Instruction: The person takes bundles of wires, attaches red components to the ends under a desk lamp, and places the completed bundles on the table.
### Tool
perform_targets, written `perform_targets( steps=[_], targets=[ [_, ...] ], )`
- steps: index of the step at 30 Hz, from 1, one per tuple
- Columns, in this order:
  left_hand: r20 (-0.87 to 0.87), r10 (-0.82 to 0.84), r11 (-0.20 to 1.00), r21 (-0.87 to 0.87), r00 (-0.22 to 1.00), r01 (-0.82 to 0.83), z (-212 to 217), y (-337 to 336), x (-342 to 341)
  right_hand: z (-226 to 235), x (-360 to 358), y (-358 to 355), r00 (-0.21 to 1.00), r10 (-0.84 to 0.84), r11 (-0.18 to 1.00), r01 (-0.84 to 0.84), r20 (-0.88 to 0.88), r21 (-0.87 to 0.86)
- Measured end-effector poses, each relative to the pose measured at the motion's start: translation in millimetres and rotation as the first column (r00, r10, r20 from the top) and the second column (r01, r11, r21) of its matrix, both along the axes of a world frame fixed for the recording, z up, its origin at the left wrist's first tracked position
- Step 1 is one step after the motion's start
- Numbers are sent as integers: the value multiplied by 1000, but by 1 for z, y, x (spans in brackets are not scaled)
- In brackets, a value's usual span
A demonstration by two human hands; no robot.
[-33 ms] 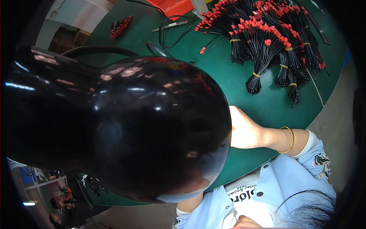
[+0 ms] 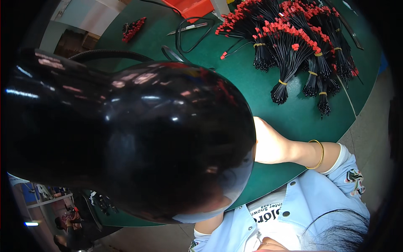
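A large glossy black hood (image 2: 176, 138), shaped like a lamp shade, fills the left and middle of the head view. My right hand (image 2: 273, 143) reaches in from the right, brightly lit, a gold bracelet (image 2: 321, 154) on its wrist. Its fingers disappear behind the hood's edge, so I cannot see what they hold. Of my left arm only a short piece of forearm (image 2: 211, 224) shows below the hood; the left hand is hidden. Several bundles of black cables (image 2: 287, 63) with red connectors, tied with yellow bands, lie beyond my right hand on the green table (image 2: 310, 122).
A small cluster of red-tipped pieces (image 2: 133, 29) lies at the far left. Near it are a slim pointed tool (image 2: 187, 28), a looped black cable (image 2: 178, 40) and a red bin (image 2: 189, 8). A ribbed black hose (image 2: 111, 54) runs behind the hood. People (image 2: 73, 227) appear at lower left.
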State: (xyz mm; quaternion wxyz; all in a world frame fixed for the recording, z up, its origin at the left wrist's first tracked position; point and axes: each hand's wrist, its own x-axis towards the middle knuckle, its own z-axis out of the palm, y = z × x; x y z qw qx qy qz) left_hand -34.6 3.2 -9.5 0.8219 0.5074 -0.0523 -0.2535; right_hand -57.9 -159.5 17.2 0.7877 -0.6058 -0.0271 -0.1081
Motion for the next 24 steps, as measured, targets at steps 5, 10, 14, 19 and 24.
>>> perform_targets(
  steps=[5,10,14,19,24],
  targets=[
    [127,80,975,196,989,-105,11,-8,-5,18,-6,-3,997,-69,983,75,43,-165],
    [211,50,990,119,976,-77,9,-1,0,18,-4,-1,978,-111,957,153,178,-245],
    [90,103,984,135,991,-115,11,-8,-5,11,-2,-5,993,-73,984,87,88,-158],
    [148,126,975,164,981,-149,15,-5,-7,14,-3,-4,998,-29,996,33,48,-81],
    [85,118,979,158,989,-130,10,-4,-7,13,-3,-5,1000,-18,998,18,1,-56]
  ],
)
